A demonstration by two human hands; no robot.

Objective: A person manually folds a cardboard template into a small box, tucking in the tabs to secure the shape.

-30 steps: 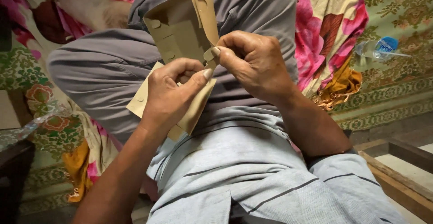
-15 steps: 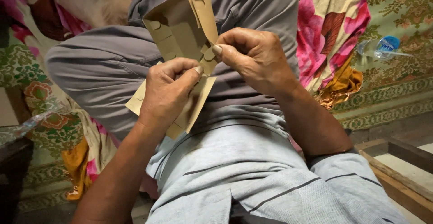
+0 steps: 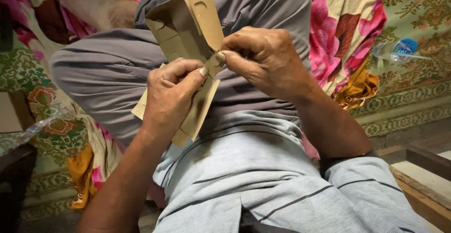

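A flat tan cardboard box blank (image 3: 188,40) is held up over the lap, in front of the grey trousers (image 3: 103,68). Below and left of the blank, the left hand (image 3: 167,99) is raised on a bent forearm, its fingers curled around the lower panel. Right of the blank, the right hand (image 3: 263,57) is clenched, a small flap pinched between thumb and forefinger. Farther right of the blank, a clear plastic bottle (image 3: 399,50) is seen on the floral cloth (image 3: 413,7).

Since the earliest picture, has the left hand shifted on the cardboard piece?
Barely: the left hand has crept slightly up along the cardboard piece toward the right hand, judged against the grey trouser leg.
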